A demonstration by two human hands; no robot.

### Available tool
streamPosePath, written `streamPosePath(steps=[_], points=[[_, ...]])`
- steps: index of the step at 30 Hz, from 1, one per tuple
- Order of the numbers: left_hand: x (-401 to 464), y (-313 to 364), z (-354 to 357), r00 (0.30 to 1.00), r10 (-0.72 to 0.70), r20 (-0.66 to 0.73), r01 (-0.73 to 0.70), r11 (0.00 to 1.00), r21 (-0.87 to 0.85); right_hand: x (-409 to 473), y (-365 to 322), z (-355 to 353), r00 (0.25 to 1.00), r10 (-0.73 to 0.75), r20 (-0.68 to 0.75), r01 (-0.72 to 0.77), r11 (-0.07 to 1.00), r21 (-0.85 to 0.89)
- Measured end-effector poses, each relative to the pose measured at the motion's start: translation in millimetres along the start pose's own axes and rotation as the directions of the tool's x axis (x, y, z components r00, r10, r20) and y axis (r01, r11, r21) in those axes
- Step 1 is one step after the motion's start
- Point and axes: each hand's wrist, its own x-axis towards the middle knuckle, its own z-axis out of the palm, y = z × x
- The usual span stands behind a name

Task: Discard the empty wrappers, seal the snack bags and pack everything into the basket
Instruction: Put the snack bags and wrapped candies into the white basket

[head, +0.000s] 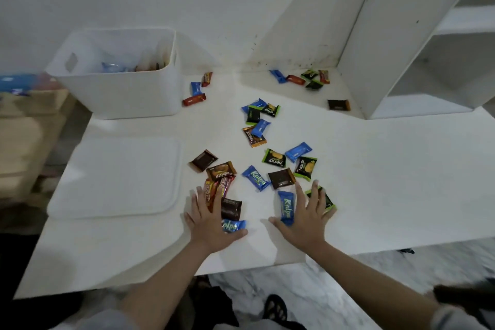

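Both hands are down flat on the white counter [375,169], fingers spread and straight, gripping nothing. The left hand [211,225] lies over a near cluster: a dark brown packet [231,208], a red-and-yellow bar [211,190] and a blue Kalpa wrapper [233,225] peeking out by the thumb. The right hand [304,220] presses on a second blue Kalpa packet [285,207], its outer fingers over a green-edged packet [327,202]. These look feather-light, crinkly foil sachets, slick on the smooth top, so they should slide and scatter sooner than lift; raking them into a heap with flat palms seems sound, then pinching by the crimped ends. More packets lie loose further back. The white basket [120,94] stands well apart at the far left, some contents inside, though blur hides what exactly. Forearms reach in low, wrists level.
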Motion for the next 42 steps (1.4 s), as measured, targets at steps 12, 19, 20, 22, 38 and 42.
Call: streamPosePath(steps=[12, 19, 20, 22, 38, 42], points=[[61.9, 1.5, -6.8, 0.993, 0.055, -0.108, -0.047, 0.996, 0.072, 93.0, -19.0, -6.2, 0.994, -0.035, 0.103, 0.045, 0.994, -0.099], [88.9, 12.3, -4.5, 0.902, 0.168, -0.399, -0.149, 0.986, 0.078, 110.3, -29.6, 2.0, 0.980, -0.173, -0.095, 0.163, 0.981, -0.104], [90.9, 12.6, -5.6, 0.883, 0.219, -0.415, -0.199, 0.976, 0.091, 109.1, -30.8, 4.1, 0.968, -0.203, -0.144, 0.191, 0.977, -0.093], [94.7, 14.1, -8.5, 0.869, 0.296, -0.397, -0.279, 0.955, 0.103, 106.1, -34.0, 5.6, 0.948, -0.252, -0.192, 0.242, 0.967, -0.077], [102.9, 56.4, -78.5, 0.892, -0.303, -0.336, -0.080, 0.625, -0.777, 160.9, -63.8, -77.7, 0.973, -0.132, 0.188, -0.002, 0.814, 0.581], [118.3, 58.7, -129.1, 0.845, -0.421, -0.331, -0.101, 0.481, -0.871, 170.4, -107.2, -117.4, 0.961, -0.133, 0.241, -0.110, 0.617, 0.780]])
